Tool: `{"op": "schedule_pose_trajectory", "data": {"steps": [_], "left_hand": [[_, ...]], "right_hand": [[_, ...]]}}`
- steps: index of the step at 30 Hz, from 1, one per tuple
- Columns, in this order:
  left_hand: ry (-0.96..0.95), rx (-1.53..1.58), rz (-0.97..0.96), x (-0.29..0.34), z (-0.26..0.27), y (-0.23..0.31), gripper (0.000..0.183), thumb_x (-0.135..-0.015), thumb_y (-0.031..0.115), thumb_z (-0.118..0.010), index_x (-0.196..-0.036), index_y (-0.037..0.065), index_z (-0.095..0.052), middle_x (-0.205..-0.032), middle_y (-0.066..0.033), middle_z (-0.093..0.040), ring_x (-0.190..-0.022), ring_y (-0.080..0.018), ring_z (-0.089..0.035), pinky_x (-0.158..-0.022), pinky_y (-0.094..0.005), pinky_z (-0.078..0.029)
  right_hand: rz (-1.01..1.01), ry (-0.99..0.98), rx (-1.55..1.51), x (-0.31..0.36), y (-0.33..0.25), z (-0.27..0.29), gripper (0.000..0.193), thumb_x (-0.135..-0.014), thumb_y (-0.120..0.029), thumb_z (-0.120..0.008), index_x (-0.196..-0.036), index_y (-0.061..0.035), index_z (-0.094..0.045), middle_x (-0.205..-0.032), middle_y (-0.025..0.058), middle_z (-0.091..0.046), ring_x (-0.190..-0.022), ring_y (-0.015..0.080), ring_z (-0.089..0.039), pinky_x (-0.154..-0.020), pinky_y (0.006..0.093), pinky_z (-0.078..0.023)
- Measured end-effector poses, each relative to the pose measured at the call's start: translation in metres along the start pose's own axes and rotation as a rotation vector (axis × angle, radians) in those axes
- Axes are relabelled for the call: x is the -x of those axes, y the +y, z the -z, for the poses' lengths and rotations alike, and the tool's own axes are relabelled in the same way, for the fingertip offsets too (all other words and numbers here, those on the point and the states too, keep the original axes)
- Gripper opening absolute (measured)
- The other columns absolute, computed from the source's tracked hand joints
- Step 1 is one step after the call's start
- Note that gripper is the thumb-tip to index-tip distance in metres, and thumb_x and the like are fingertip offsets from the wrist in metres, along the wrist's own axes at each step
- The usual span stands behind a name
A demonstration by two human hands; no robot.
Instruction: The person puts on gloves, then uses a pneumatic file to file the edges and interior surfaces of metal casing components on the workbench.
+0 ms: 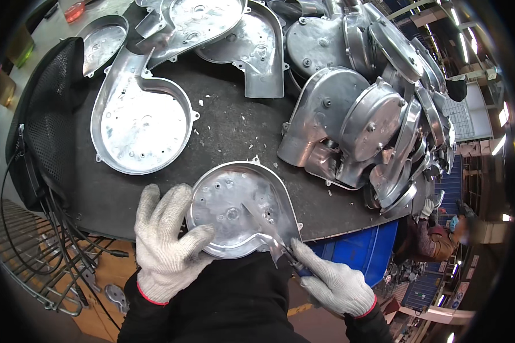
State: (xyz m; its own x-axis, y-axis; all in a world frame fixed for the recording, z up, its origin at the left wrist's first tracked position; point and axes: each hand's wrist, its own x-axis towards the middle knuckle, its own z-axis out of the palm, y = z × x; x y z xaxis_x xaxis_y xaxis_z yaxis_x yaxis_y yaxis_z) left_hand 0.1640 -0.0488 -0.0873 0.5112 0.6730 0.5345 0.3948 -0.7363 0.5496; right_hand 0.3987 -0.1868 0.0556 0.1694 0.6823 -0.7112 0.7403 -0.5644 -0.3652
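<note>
A silver cast-metal blower housing (232,197), round with a short outlet, lies open side up at the near edge of the dark table. My left hand (169,237), in a white knit glove with a red cuff, grips its left rim, thumb over the edge and fingers along the outside. Gloved likewise, my right hand (335,283) is closed around the dark handle of a knife (263,223). Its long pointed blade reaches over the housing's outlet into the shallow bowl. Whether the blade touches the metal, I cannot tell.
Another housing (143,126) lies open side up at the left. A large heap of housings (355,114) fills the right, with more at the back. A black mesh object (51,114) with cables stands left. A blue bin (357,251) sits below the table edge. Another person (435,237) is farther right.
</note>
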Motion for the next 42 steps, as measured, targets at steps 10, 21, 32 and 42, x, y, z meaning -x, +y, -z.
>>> {"op": "schedule_pose_trajectory", "data": {"steps": [10, 21, 32, 42], "left_hand": [[-0.025, 0.052, -0.021, -0.004, 0.001, -0.006, 0.067, -0.058, 0.057, -0.084, -0.098, 0.009, -0.062, -0.112, -0.0231, -0.063, -0.094, -0.0394, -0.066, -0.075, -0.0547, -0.044], [-0.043, 0.094, -0.003, -0.007, 0.002, -0.005, 0.059, -0.06, 0.055, -0.084, -0.092, 0.011, -0.062, -0.114, -0.0256, -0.062, -0.095, -0.0408, -0.066, -0.074, -0.0552, -0.044], [-0.263, 0.123, 0.065, -0.027, 0.013, -0.016, 0.092, -0.048, 0.042, -0.092, -0.127, 0.008, -0.061, -0.14, -0.0176, -0.06, -0.126, -0.0429, -0.057, -0.099, -0.0533, -0.044], [-0.179, 0.2, 0.102, -0.024, 0.01, -0.019, 0.104, -0.049, 0.05, -0.092, -0.136, 0.003, -0.058, -0.136, -0.0177, -0.065, -0.123, -0.0386, -0.063, -0.103, -0.0559, -0.045]], "right_hand": [[-0.137, -0.077, -0.072, -0.021, -0.009, 0.026, 0.071, -0.098, -0.027, -0.062, -0.162, -0.026, -0.03, -0.118, 0.0156, -0.074, -0.102, 0.0343, -0.074, -0.089, 0.0393, -0.057], [-0.028, -0.007, -0.002, -0.027, -0.009, 0.021, 0.071, -0.094, -0.022, -0.062, -0.16, -0.0202, -0.037, -0.104, 0.0189, -0.074, -0.088, 0.036, -0.074, -0.081, 0.0411, -0.057], [0.097, -0.108, -0.014, -0.022, -0.008, 0.027, 0.069, -0.1, -0.027, -0.062, -0.161, -0.0201, -0.032, -0.125, 0.0175, -0.071, -0.106, 0.0382, -0.071, -0.091, 0.043, -0.057], [0.17, -0.134, 0.07, -0.047, -0.014, 0.032, 0.068, -0.1, -0.029, -0.061, -0.162, -0.022, -0.032, -0.115, 0.0186, -0.073, -0.099, 0.0381, -0.072, -0.084, 0.0425, -0.058]]}}
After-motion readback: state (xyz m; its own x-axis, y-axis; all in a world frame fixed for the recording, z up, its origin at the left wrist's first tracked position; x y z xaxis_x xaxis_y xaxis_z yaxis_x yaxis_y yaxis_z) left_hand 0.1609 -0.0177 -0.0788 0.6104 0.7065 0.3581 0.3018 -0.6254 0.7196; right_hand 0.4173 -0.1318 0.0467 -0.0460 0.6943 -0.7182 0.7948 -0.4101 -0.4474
